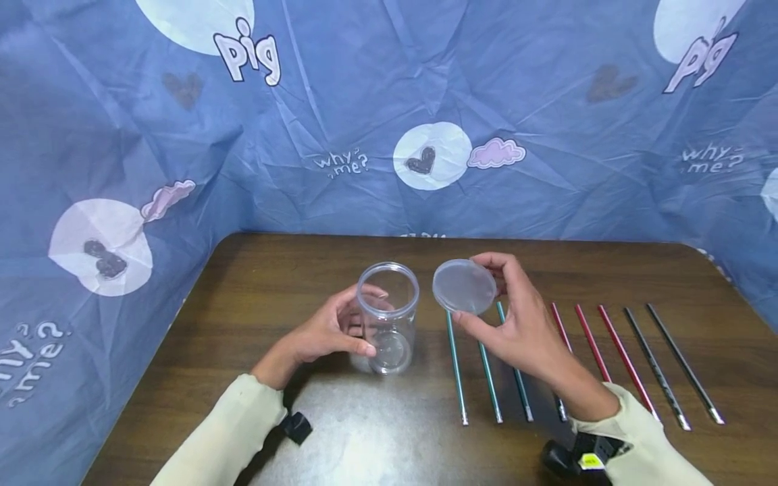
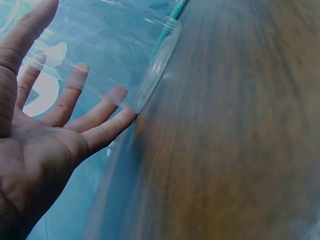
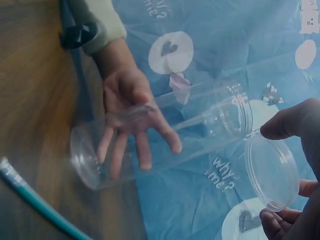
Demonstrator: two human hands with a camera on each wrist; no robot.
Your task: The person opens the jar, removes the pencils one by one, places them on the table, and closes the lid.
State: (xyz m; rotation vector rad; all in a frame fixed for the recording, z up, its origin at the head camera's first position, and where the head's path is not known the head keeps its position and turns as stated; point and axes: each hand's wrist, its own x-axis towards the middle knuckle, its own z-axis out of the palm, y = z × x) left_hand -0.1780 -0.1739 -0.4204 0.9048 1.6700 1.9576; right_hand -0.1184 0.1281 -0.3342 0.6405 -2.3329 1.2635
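A clear plastic jar (image 1: 392, 337) stands upright on the table, its mouth uncovered. My left hand (image 1: 334, 324) is spread at the jar's left side, thumb in front and fingers behind. Through the clear wall, the right wrist view shows these fingers (image 3: 120, 150) extended and apart. In the left wrist view, the fingertips overlap the jar (image 2: 115, 55) near its base. Just right of the mouth, my right hand (image 1: 523, 317) pinches a round translucent lid (image 1: 464, 287) by its edge between thumb and fingers. The lid is raised above the table and tilted.
Several pencils lie in a row on the brown wooden table (image 1: 231, 324): teal pencils (image 1: 457, 378), red pencils (image 1: 626, 351) and dark pencils (image 1: 687, 364). My right forearm passes over part of the row. A blue printed cloth (image 1: 365, 81) hangs behind the table and along its left side.
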